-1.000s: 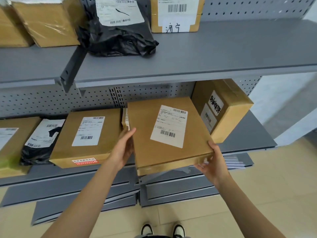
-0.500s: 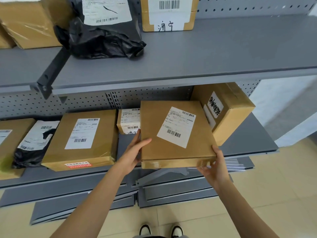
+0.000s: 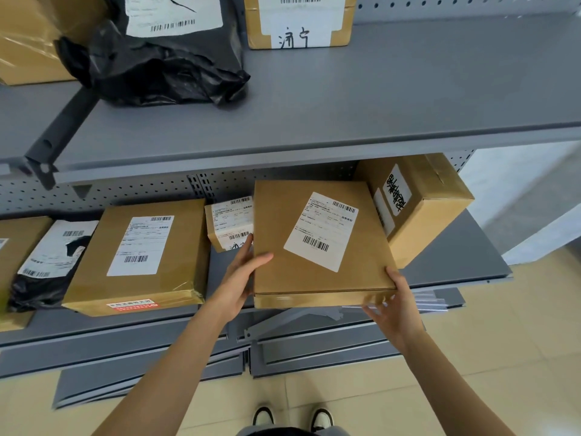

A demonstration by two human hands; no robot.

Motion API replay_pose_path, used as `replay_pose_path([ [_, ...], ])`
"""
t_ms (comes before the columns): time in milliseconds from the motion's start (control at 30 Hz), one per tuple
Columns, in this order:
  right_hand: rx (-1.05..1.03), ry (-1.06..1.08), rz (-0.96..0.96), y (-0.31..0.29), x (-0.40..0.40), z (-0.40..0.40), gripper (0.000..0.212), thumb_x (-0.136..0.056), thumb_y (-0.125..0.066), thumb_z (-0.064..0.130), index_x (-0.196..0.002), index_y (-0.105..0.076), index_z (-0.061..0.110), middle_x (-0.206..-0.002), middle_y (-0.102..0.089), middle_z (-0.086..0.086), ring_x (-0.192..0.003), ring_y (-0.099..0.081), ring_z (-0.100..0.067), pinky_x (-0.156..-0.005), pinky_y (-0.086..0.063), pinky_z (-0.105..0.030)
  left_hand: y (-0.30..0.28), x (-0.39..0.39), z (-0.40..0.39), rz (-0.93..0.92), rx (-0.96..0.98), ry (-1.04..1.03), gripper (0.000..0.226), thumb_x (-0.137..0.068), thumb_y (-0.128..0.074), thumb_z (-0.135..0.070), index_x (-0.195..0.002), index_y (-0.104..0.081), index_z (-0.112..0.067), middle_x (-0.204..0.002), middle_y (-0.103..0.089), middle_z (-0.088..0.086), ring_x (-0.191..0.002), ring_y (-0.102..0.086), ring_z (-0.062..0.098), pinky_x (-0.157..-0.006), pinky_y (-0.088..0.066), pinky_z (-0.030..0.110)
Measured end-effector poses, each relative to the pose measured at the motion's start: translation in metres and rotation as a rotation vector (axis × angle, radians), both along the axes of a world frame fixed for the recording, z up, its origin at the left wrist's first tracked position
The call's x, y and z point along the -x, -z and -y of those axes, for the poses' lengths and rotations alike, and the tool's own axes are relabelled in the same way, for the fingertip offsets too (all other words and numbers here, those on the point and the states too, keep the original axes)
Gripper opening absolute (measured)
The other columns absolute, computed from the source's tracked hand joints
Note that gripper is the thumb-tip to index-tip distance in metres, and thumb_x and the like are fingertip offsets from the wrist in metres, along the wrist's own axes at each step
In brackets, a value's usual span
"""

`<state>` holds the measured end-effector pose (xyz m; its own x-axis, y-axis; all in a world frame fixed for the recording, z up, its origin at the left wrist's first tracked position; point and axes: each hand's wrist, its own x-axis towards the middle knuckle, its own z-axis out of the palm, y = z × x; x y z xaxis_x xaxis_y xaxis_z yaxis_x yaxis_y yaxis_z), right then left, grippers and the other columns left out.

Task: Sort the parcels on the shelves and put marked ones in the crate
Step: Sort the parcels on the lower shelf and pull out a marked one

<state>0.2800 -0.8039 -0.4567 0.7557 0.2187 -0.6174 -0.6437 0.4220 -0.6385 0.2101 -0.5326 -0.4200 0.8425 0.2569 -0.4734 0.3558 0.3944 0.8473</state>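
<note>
A flat brown parcel [image 3: 283, 247] with a white barcode label lies at the front of the lower shelf [image 3: 452, 247]. My left hand [image 3: 242, 275] grips its left edge, thumb on top. My right hand [image 3: 393, 303] holds its near right corner from below. Behind my left hand stands a small box [image 3: 228, 221] with handwriting on its label. A tilted carton [image 3: 418, 199] with scribbled marks leans at the right. The upper shelf [image 3: 377, 96] carries a handwritten-marked box [image 3: 298, 20]. No crate is in view.
A large brown parcel [image 3: 141, 256], a black bag [image 3: 50, 262] and another box [image 3: 15, 247] fill the lower shelf's left. Up top lie a black poly bag [image 3: 157, 58] and a taped carton [image 3: 31, 36]. Loose grey shelf panels [image 3: 314, 350] lie on the floor.
The flat parcel has moved right and back, settling flatter onto the lower shelf. This uncovered the small marked box behind it. Both hands kept hold of the parcel.
</note>
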Motion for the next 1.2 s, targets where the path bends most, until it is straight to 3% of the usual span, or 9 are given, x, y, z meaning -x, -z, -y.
replay_pose_path([
  [200, 0.111, -0.081, -0.004, -0.002, -0.011, 0.004, 0.068, -0.075, -0.066, 0.048, -0.134, -0.040, 0.025, -0.132, -0.051, -0.004, -0.119, -0.051, -0.028, -0.093, -0.047, -0.048, 0.001, -0.005, 0.004, 0.006, 0.001, -0.036, 0.075, -0.078, -0.069, -0.023, -0.141, -0.032, -0.041, -0.140, -0.049, -0.004, -0.125, -0.048, 0.020, -0.107, -0.035, 0.045],
  [333, 0.241, -0.069, 0.035, -0.006, -0.022, 0.008, 0.107, -0.064, -0.073, 0.050, -0.147, -0.007, 0.037, -0.145, -0.035, -0.003, -0.130, -0.039, -0.033, -0.103, -0.037, -0.059, 0.001, -0.007, 0.009, 0.014, 0.002, -0.057, 0.073, -0.079, -0.068, -0.022, -0.141, -0.034, -0.041, -0.139, -0.050, -0.004, -0.125, -0.048, 0.019, -0.106, -0.036, 0.044],
  [433, 0.275, 0.045, 0.119, -0.011, -0.038, 0.015, 0.112, -0.072, -0.075, 0.042, -0.145, 0.010, 0.043, -0.149, -0.030, 0.000, -0.130, -0.039, -0.032, -0.103, -0.036, -0.058, 0.000, -0.007, 0.011, 0.012, -0.002, -0.058, 0.072, -0.079, -0.067, -0.022, -0.141, -0.034, -0.041, -0.138, -0.051, -0.005, -0.124, -0.049, 0.019, -0.105, -0.038, 0.044],
  [533, 0.292, 0.053, 0.243, -0.021, -0.057, 0.021, 0.109, -0.073, -0.077, 0.030, -0.144, 0.005, 0.047, -0.150, -0.030, 0.003, -0.129, -0.042, -0.031, -0.098, -0.042, -0.052, -0.001, -0.009, 0.012, 0.009, 0.002, -0.055, 0.073, -0.079, -0.067, -0.022, -0.142, -0.034, -0.039, -0.137, -0.052, -0.004, -0.123, -0.049, 0.019, -0.104, -0.039, 0.043],
  [667, 0.337, 0.102, 0.291, -0.022, -0.068, 0.026, 0.096, -0.072, -0.079, 0.021, -0.138, -0.014, 0.044, -0.140, -0.038, 0.002, -0.122, -0.047, -0.024, -0.072, -0.045, -0.028, -0.003, -0.014, 0.017, 0.029, -0.011, -0.007, 0.077, -0.077, -0.069, -0.022, -0.142, -0.032, -0.038, -0.136, -0.053, -0.004, -0.122, -0.051, 0.019, -0.106, -0.037, 0.044],
  [800, 0.348, 0.148, 0.329, -0.015, -0.074, 0.036, 0.087, -0.071, -0.079, 0.015, -0.134, -0.022, 0.037, -0.137, -0.038, -0.001, -0.120, -0.050, -0.026, -0.071, -0.047, -0.027, -0.005, -0.022, 0.022, 0.035, -0.022, 0.011, 0.081, -0.073, -0.071, -0.024, -0.143, -0.031, -0.036, -0.134, -0.055, -0.003, -0.120, -0.053, 0.019, -0.105, -0.038, 0.043],
  [933, 0.350, 0.149, 0.342, -0.014, -0.080, 0.044, 0.086, -0.071, -0.080, 0.015, -0.130, -0.023, 0.040, -0.137, -0.038, -0.001, -0.111, -0.053, -0.017, -0.069, -0.046, -0.024, 0.002, -0.028, 0.029, 0.026, -0.010, 0.021, 0.077, -0.077, -0.069, -0.024, -0.143, -0.032, -0.037, -0.130, -0.058, -0.004, -0.118, -0.054, 0.017, -0.104, -0.039, 0.040],
  [1067, 0.357, 0.147, 0.368, -0.014, -0.082, 0.048, 0.089, -0.070, -0.079, 0.012, -0.131, -0.022, 0.041, -0.141, -0.035, -0.001, -0.120, -0.048, -0.021, -0.072, -0.047, -0.027, 0.014, -0.030, 0.035, -0.005, 0.050, 0.019, 0.075, -0.080, -0.066, -0.022, -0.144, -0.029, -0.036, -0.134, -0.055, -0.001, -0.119, -0.053, 0.018, -0.105, -0.039, 0.042],
  [1200, 0.408, 0.125, 0.413, -0.011, -0.075, 0.045, 0.094, -0.070, -0.078, 0.003, -0.134, -0.020, 0.042, -0.144, -0.031, 0.003, -0.111, -0.052, -0.013, -0.071, -0.051, -0.028, 0.028, -0.024, 0.036, -0.022, 0.082, 0.002, 0.071, -0.082, -0.063, -0.016, -0.143, -0.032, -0.037, -0.133, -0.055, -0.001, -0.118, -0.053, 0.019, -0.093, -0.047, 0.039],
])
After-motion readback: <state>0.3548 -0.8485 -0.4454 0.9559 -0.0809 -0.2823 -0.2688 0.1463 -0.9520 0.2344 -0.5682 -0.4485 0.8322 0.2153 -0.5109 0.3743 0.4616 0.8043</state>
